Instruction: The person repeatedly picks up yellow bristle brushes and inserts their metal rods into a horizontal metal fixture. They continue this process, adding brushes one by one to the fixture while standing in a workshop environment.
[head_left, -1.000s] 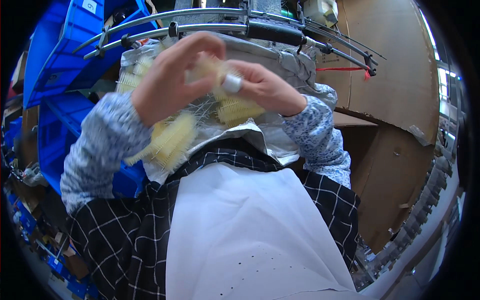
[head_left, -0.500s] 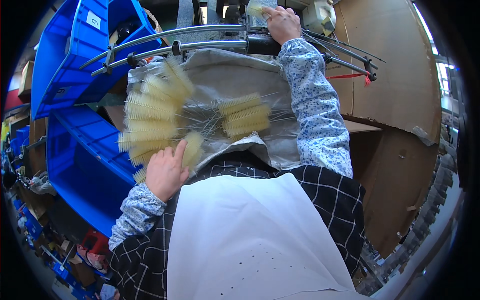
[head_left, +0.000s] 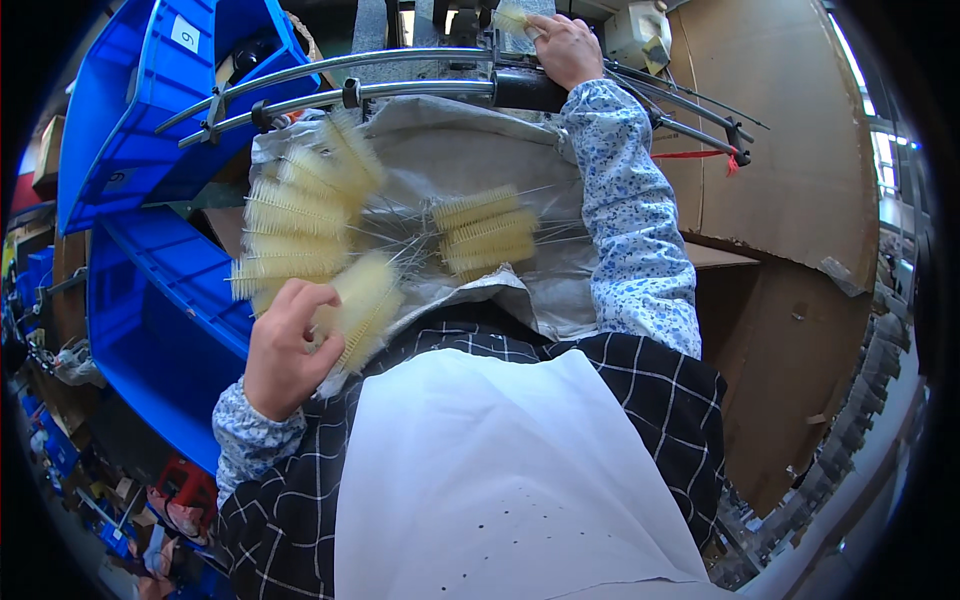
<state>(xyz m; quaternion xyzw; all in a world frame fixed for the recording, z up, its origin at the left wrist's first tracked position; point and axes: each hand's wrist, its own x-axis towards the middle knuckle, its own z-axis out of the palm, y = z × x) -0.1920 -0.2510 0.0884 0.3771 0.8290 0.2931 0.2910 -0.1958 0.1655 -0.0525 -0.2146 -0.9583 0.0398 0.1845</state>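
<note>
Yellow-bristled wire brushes (head_left: 295,210) lie fanned out on a grey cloth (head_left: 410,150) at the left, their thin twisted-wire stems pointing inward. A smaller stack of the same brushes (head_left: 485,232) lies at the middle. My left hand (head_left: 285,350) is at the near end of the fan, thumb and forefinger curved but apart, against the bristles of the nearest brushes (head_left: 365,305). At the far side my right hand (head_left: 567,50) is closed by the machine, thumb and forefinger on a yellow brush (head_left: 511,18) that shows only in part.
Curved metal rods (head_left: 400,90) cross in front of the machine. Blue plastic bins (head_left: 165,330) stand at the left. Tall cardboard (head_left: 780,130) rises at the right, with a red ribbon (head_left: 695,153) tied to a rod near it. A white apron (head_left: 480,450) covers my lap.
My left hand has drawn back to the left and its fingers have curled. The nearest brushes have shifted and spread toward me. My right hand stays at the machine.
</note>
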